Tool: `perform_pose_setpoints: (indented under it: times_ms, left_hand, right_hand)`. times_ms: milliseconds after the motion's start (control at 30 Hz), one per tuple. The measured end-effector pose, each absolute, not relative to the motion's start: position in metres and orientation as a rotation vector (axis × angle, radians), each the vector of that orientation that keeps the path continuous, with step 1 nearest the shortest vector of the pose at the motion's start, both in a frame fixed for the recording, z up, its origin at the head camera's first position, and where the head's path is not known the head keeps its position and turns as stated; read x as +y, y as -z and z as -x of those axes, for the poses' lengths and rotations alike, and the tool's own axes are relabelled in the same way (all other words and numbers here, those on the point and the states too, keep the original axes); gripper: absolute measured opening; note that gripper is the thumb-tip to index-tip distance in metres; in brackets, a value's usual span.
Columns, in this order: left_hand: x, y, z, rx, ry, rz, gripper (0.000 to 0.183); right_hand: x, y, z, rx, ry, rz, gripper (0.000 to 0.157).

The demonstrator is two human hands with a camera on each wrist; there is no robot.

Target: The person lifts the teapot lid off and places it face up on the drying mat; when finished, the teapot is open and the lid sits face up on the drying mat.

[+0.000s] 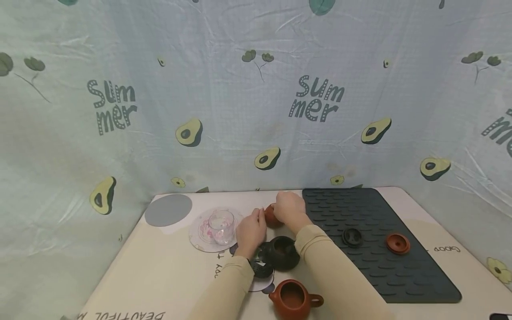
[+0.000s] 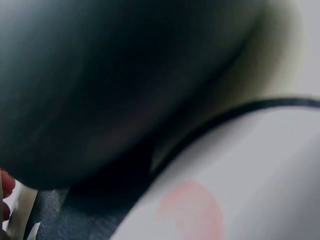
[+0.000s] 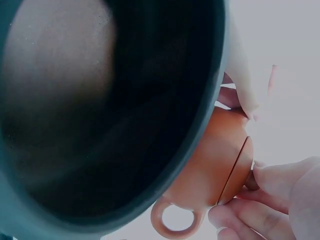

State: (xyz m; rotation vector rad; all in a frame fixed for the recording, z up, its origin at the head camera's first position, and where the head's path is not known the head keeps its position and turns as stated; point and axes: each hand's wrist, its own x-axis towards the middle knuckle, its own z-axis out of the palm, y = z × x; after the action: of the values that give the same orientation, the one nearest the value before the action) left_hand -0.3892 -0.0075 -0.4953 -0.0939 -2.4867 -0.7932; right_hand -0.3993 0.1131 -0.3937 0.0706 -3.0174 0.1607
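My right hand (image 1: 290, 209) pinches the knob of the lid on a small reddish-brown teapot (image 3: 210, 160), with thumb and fingers around it. The lid sits on the teapot's body, and the loop handle points down in the right wrist view. My left hand (image 1: 252, 231) grips the same teapot at its spout side. Close below my hands stands a lidless black teapot (image 1: 282, 253), whose dark opening fills much of the right wrist view. A larger lidless reddish teapot (image 1: 292, 298) stands nearer to me, between my forearms. The left wrist view shows mostly a blurred dark curved surface.
A clear glass cup (image 1: 222, 226) stands on a floral plate (image 1: 197, 235) to the left. A dark ridged mat (image 1: 400, 278) lies on the right, bearing a black lid (image 1: 352, 237) and a reddish lid (image 1: 398, 244). A patterned sheet (image 1: 224, 169) hangs around the table's back and sides.
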Motion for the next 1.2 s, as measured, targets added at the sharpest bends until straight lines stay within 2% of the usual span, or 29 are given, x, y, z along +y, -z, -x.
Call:
perform_pose_setpoints:
  times_ms: [1200]
  left_hand:
    - [-0.0074,0.4973,0.3858,-2.451,0.783,0.104,0.036]
  right_hand:
    - [0.1160,0.3984,0.3960,-2.971,-0.152,-0.131,0.029]
